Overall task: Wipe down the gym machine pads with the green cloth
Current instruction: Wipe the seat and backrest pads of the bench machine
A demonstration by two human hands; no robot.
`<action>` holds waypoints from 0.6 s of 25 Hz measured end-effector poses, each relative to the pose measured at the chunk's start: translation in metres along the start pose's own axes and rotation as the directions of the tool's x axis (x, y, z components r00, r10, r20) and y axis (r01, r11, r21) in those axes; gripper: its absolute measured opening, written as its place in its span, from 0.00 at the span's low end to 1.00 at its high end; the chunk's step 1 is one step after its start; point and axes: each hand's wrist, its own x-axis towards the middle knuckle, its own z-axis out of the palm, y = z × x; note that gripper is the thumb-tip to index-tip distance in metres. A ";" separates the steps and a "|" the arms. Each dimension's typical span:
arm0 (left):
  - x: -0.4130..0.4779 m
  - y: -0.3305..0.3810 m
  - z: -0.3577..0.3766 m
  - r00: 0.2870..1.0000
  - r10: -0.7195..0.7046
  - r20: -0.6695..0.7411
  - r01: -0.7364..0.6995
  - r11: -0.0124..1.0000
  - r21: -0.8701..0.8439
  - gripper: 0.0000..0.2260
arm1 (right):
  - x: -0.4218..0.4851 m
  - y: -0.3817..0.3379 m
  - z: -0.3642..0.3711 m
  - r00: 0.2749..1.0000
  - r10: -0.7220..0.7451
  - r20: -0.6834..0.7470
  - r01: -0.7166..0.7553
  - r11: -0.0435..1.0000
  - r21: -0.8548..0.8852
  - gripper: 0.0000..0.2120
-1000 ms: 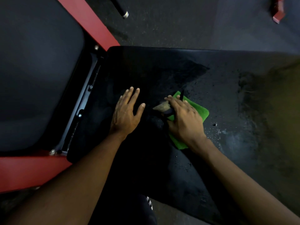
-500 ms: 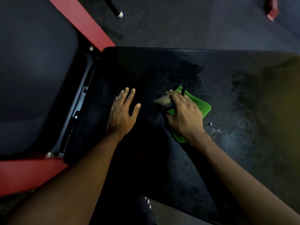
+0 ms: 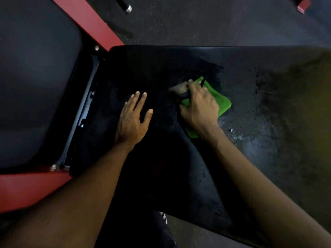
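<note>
The large black pad of the gym machine fills the middle of the view. On it lies the green cloth, mostly under my right hand. That hand presses down on the cloth, its fingers curled over it and over a small dark-handled thing with a blurred tan tip. My left hand rests flat on the pad to the left, fingers straight and spread, apart from the cloth. To the right of the cloth the pad shows pale smears and specks.
A second black pad lies at the left, with a red frame bar and a metal bracket between the two pads. Dark speckled floor runs along the top, with a chrome-tipped bar and a red frame foot.
My right hand has slid the green cloth a little away from me across the pad. My left hand has stayed flat in about the same place.
</note>
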 end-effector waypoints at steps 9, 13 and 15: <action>-0.001 0.001 -0.002 1.000 -0.025 0.018 0.025 1.000 0.008 0.26 | 0.033 0.057 -0.028 0.990 0.088 -0.109 -0.091 0.995 -0.032 0.24; 0.000 0.000 -0.001 1.000 -0.013 0.012 0.013 1.000 0.004 0.26 | 0.030 0.045 -0.025 0.987 0.136 -0.087 -0.139 0.990 -0.022 0.29; 0.000 -0.001 0.000 1.000 -0.009 0.006 0.009 1.000 0.014 0.27 | -0.004 0.031 -0.016 0.996 0.069 -0.049 -0.070 0.998 -0.002 0.30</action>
